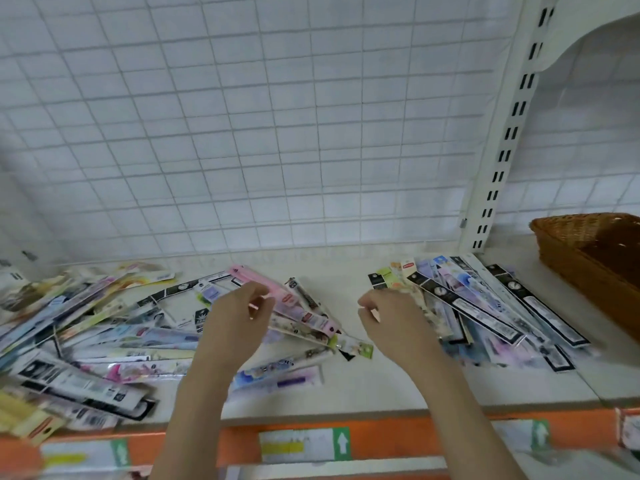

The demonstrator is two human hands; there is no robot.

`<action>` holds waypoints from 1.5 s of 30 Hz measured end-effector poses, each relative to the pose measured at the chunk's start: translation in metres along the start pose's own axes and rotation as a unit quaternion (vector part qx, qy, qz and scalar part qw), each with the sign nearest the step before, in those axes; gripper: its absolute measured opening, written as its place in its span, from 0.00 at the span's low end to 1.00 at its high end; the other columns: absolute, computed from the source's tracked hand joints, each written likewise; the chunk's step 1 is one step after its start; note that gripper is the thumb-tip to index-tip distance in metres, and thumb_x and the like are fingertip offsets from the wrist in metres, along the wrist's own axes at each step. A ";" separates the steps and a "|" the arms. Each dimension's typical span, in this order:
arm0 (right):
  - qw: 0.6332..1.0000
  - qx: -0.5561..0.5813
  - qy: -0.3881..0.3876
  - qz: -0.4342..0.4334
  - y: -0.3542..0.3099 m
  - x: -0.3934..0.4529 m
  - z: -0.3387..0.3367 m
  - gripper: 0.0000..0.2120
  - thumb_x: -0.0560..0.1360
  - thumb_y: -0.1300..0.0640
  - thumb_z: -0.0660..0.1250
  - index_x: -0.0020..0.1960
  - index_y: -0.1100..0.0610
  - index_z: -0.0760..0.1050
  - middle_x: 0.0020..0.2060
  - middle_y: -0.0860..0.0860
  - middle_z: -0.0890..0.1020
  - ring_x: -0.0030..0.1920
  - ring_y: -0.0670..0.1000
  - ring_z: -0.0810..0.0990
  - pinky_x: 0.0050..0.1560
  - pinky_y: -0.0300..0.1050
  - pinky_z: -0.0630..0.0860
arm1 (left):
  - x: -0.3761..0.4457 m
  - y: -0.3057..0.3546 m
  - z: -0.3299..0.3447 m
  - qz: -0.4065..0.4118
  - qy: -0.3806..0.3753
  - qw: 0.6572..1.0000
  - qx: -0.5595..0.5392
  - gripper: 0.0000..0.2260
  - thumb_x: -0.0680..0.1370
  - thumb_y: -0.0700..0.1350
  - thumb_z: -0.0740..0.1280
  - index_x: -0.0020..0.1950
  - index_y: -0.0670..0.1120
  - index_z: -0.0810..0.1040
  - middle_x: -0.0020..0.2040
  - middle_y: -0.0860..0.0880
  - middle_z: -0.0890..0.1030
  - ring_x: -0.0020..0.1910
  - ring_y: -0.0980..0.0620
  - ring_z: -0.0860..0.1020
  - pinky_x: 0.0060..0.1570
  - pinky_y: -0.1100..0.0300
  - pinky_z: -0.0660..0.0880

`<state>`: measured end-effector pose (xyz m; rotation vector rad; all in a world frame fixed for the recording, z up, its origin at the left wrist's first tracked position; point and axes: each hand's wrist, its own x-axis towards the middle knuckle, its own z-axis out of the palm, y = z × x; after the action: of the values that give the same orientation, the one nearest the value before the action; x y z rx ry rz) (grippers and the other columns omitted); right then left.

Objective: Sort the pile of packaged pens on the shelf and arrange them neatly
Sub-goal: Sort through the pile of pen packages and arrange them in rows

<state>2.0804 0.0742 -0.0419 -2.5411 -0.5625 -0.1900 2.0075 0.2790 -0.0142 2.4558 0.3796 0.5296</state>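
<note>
A loose pile of packaged pens (104, 334) sprawls over the left and middle of the white shelf (363, 386). A tidier fanned stack of packaged pens (485, 299) lies at the right, mostly black-edged and pastel packs. My left hand (239, 317) hovers over the pile's right end, its fingers curled at a long pink pack (294, 303). Blur hides whether they pinch it. My right hand (391, 320) hangs at the left edge of the right stack with loosely curled fingers and nothing visible in them.
A brown wicker basket (595, 251) stands at the far right of the shelf. A wire grid back panel (242, 133) and a slotted white upright (502, 150) rise behind. The orange front strip (398, 434) carries price labels.
</note>
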 end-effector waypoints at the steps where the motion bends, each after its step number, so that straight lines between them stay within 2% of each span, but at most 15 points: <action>1: 1.000 0.010 -0.011 -0.009 -0.007 -0.001 0.007 0.12 0.78 0.55 0.59 0.57 0.54 0.77 0.53 0.48 0.81 0.56 0.49 0.76 0.54 0.42 0.73 | -0.003 -0.010 -0.007 -0.011 0.016 1.000 0.003 0.08 0.78 0.43 0.65 0.55 0.43 0.80 0.45 0.47 0.82 0.40 0.51 0.77 0.45 0.62 0.71; 4: 0.999 0.014 -0.030 -0.042 -0.024 -0.001 0.024 0.10 0.78 0.56 0.59 0.53 0.54 0.78 0.48 0.49 0.81 0.51 0.50 0.77 0.48 0.42 0.72 | -0.014 -0.038 -0.024 -0.043 0.049 0.998 0.011 0.06 0.78 0.42 0.65 0.51 0.43 0.80 0.42 0.46 0.82 0.40 0.47 0.79 0.42 0.59 0.73; 8: 0.998 0.012 -0.034 -0.057 -0.039 0.008 0.030 0.10 0.78 0.56 0.59 0.53 0.54 0.78 0.47 0.49 0.80 0.49 0.50 0.76 0.48 0.41 0.73 | -0.027 -0.062 -0.038 -0.047 0.085 0.995 0.026 0.05 0.77 0.39 0.65 0.48 0.41 0.81 0.41 0.45 0.83 0.38 0.47 0.79 0.41 0.57 0.75; 13: 0.995 -0.019 -0.044 -0.086 -0.058 0.029 0.034 0.10 0.78 0.56 0.59 0.52 0.55 0.78 0.46 0.51 0.79 0.49 0.52 0.76 0.47 0.44 0.73 | -0.038 -0.071 -0.047 -0.051 0.099 0.994 0.025 0.05 0.77 0.40 0.65 0.44 0.46 0.78 0.34 0.53 0.79 0.34 0.50 0.79 0.34 0.59 0.73; 16: 0.991 -0.045 -0.067 -0.103 -0.070 0.047 0.041 0.11 0.78 0.57 0.57 0.51 0.57 0.77 0.46 0.52 0.79 0.46 0.52 0.76 0.45 0.45 0.73 | -0.040 -0.073 -0.052 -0.055 0.100 0.993 0.027 0.04 0.78 0.40 0.64 0.45 0.47 0.78 0.33 0.55 0.77 0.35 0.48 0.79 0.34 0.57 0.74; 19: 0.984 -0.084 -0.102 -0.123 -0.083 0.065 0.051 0.12 0.79 0.56 0.56 0.52 0.59 0.76 0.45 0.53 0.77 0.44 0.53 0.75 0.43 0.45 0.72 | -0.041 -0.077 -0.058 -0.060 0.103 0.992 0.031 0.05 0.78 0.41 0.64 0.48 0.44 0.80 0.35 0.51 0.79 0.36 0.47 0.79 0.37 0.54 0.76; 24: 0.978 -0.137 -0.099 -0.125 -0.102 0.088 0.068 0.15 0.80 0.52 0.55 0.54 0.62 0.74 0.45 0.55 0.73 0.41 0.52 0.70 0.40 0.44 0.69 | -0.044 -0.090 -0.073 -0.063 0.118 0.990 0.043 0.06 0.78 0.41 0.64 0.49 0.43 0.80 0.34 0.50 0.79 0.35 0.49 0.79 0.33 0.66 0.70; 26: 0.978 -0.151 -0.095 -0.109 -0.108 0.095 0.073 0.16 0.80 0.50 0.55 0.52 0.61 0.74 0.43 0.54 0.71 0.41 0.53 0.70 0.39 0.44 0.68 | -0.044 -0.097 -0.080 -0.060 0.116 0.990 0.057 0.05 0.78 0.41 0.64 0.48 0.43 0.80 0.31 0.51 0.78 0.31 0.53 0.77 0.30 0.70 0.69; 28: 0.980 -0.142 -0.113 -0.077 -0.113 0.102 0.078 0.15 0.78 0.47 0.59 0.47 0.59 0.75 0.40 0.52 0.72 0.39 0.53 0.72 0.36 0.43 0.67 | -0.044 -0.103 -0.087 -0.054 0.111 0.989 0.075 0.05 0.78 0.41 0.64 0.45 0.43 0.79 0.25 0.55 0.72 0.23 0.57 0.72 0.25 0.70 0.67; 31: 0.986 -0.090 -0.136 -0.024 -0.118 0.108 0.081 0.09 0.75 0.52 0.64 0.46 0.58 0.78 0.39 0.52 0.79 0.40 0.54 0.78 0.33 0.39 0.68 | -0.040 -0.111 -0.093 -0.038 0.105 0.990 0.084 0.05 0.78 0.40 0.65 0.42 0.43 0.78 0.20 0.55 0.63 0.25 0.59 0.72 0.26 0.70 0.67; 33: 0.990 -0.053 -0.130 0.002 -0.121 0.108 0.076 0.07 0.73 0.58 0.63 0.48 0.55 0.79 0.43 0.52 0.82 0.44 0.55 0.80 0.38 0.41 0.71 | -0.034 -0.113 -0.093 -0.040 0.102 0.991 0.082 0.05 0.78 0.41 0.65 0.43 0.43 0.79 0.19 0.55 0.63 0.23 0.57 0.71 0.24 0.68 0.66; 35: 0.994 -0.014 -0.108 0.018 -0.123 0.107 0.068 0.08 0.73 0.59 0.62 0.49 0.53 0.79 0.44 0.52 0.83 0.45 0.55 0.80 0.40 0.41 0.71 | -0.025 -0.113 -0.089 -0.047 0.096 0.991 0.075 0.05 0.78 0.42 0.64 0.45 0.45 0.79 0.20 0.54 0.64 0.20 0.55 0.66 0.23 0.68 0.62; 39: 0.996 0.080 -0.036 0.027 -0.126 0.097 0.041 0.04 0.75 0.56 0.62 0.46 0.50 0.75 0.36 0.48 0.85 0.40 0.50 0.81 0.38 0.43 0.75 | -0.004 -0.105 -0.072 -0.027 0.061 0.996 0.058 0.05 0.78 0.43 0.63 0.45 0.46 0.78 0.23 0.55 0.67 0.22 0.57 0.66 0.24 0.69 0.61; 41: 0.991 0.129 0.004 0.031 -0.125 0.086 0.026 0.04 0.76 0.55 0.61 0.45 0.50 0.75 0.34 0.46 0.85 0.35 0.48 0.80 0.40 0.46 0.77 | 0.005 -0.097 -0.059 -0.021 0.030 0.998 0.056 0.05 0.79 0.45 0.62 0.48 0.48 0.78 0.25 0.54 0.70 0.24 0.56 0.68 0.27 0.64 0.65; 45: 0.984 0.158 0.073 0.023 -0.115 0.059 0.007 0.06 0.77 0.51 0.61 0.46 0.49 0.75 0.39 0.44 0.84 0.36 0.49 0.80 0.37 0.43 0.74 | 0.020 -0.079 -0.035 0.001 -0.024 0.998 0.053 0.08 0.79 0.47 0.60 0.53 0.47 0.78 0.33 0.48 0.78 0.30 0.49 0.74 0.33 0.56 0.73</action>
<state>2.0842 0.1881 0.0199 -2.2088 -0.4377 -0.2458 1.9978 0.3652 -0.0302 2.5664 0.3961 0.4605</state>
